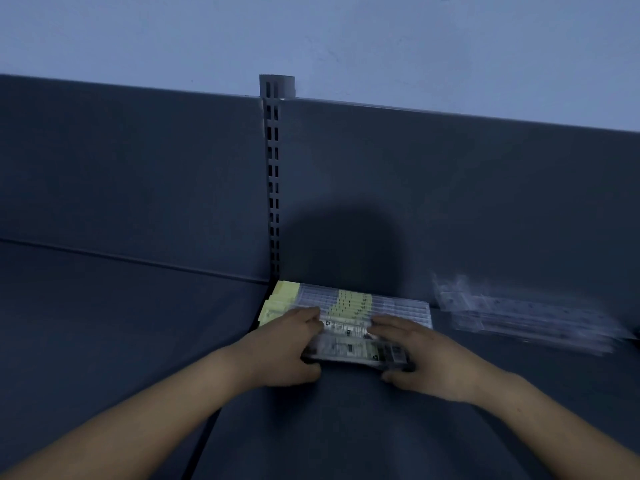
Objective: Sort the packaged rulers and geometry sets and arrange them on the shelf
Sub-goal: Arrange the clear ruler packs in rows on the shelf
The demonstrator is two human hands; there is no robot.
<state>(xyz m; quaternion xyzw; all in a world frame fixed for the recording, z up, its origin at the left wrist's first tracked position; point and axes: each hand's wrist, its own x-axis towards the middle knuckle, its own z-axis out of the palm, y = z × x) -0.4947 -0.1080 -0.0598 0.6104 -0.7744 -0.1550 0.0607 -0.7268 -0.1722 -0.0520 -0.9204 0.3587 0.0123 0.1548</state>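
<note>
The left hand (291, 348) and right hand (426, 362) curl their fingers round a ruler pack (353, 348), apparently seating it against the shelved row (349, 301); it wants squaring flush next.

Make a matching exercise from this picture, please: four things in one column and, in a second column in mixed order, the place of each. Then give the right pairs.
Things
1. left hand
2. right hand
3. blurred clear packs
4. slotted post

Places
A. lying on the shelf, far to the right, apart from both hands
B. gripping the right end of the front pack
C. upright against the dark back panel
D. gripping the left end of the front pack

Pairs: 1-D, 2-B, 3-A, 4-C
</note>
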